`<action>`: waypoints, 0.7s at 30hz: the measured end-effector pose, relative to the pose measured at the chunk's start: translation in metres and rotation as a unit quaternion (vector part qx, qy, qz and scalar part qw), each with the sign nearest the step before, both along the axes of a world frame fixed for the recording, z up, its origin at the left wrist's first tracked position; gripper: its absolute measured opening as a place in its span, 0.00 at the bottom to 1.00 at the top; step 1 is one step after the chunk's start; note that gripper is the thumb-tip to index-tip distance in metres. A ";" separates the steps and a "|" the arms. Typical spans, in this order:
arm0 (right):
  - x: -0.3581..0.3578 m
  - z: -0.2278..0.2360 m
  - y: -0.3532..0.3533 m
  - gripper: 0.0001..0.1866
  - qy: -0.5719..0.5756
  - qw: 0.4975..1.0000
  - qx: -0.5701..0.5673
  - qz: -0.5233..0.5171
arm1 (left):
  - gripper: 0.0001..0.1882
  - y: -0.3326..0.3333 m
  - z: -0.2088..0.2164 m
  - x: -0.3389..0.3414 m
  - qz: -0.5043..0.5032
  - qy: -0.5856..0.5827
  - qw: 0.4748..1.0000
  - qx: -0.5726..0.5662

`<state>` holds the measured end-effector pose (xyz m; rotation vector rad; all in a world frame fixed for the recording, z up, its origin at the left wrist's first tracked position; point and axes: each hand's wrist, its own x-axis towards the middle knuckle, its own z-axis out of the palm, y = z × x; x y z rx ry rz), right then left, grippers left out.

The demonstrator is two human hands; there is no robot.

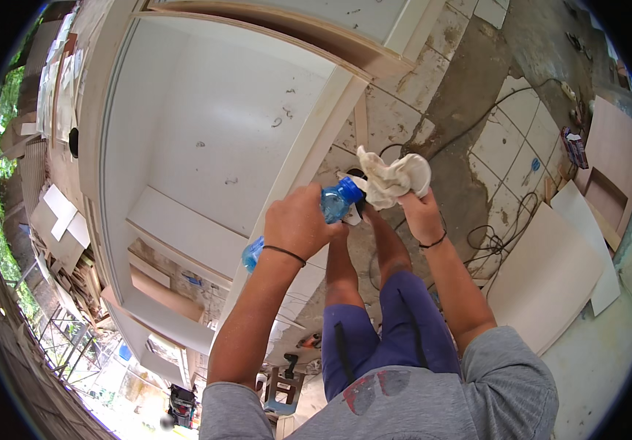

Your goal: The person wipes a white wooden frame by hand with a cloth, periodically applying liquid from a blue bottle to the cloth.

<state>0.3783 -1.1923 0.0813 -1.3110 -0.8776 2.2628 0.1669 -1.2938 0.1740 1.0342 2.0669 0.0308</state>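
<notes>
My left hand (299, 222) is wrapped round a clear blue plastic bottle (333, 202), which lies tilted across my fist. Its blue cap end points toward the cloth on the right, and its base sticks out by my wrist. A crumpled off-white cloth (396, 177) is bunched in my right hand (420, 214), fingers closed on its lower edge. Bottle mouth and cloth are close together; whether they touch I cannot tell. Left of both hands stands a large white-lined wooden cabinet frame (217, 125), its near edge passing just behind my left hand.
Stained floor tiles (506, 150) lie beyond my feet, with a tangled black cable (503, 233) on the right. Cut wooden panels (550, 271) rest at the right. A small stool (283, 389) stands at the lower left, and scrap wood (85, 293) is piled at far left.
</notes>
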 end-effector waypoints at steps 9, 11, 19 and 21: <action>-0.023 0.018 -0.010 0.19 0.077 0.987 0.044 0.131 | 0.25 -0.009 -0.013 0.002 0.014 0.004 1.000 0.015; -0.029 0.018 -0.015 0.18 0.107 0.990 0.006 0.087 | 0.26 -0.017 -0.023 0.003 0.024 0.018 0.998 0.053; -0.071 -0.012 -0.014 0.13 0.007 1.000 -0.019 0.005 | 0.29 -0.070 -0.089 -0.015 0.154 0.073 0.943 0.287; -0.092 -0.016 -0.004 0.11 -0.028 0.998 0.047 -0.035 | 0.29 -0.091 -0.115 -0.030 0.240 0.114 0.899 0.349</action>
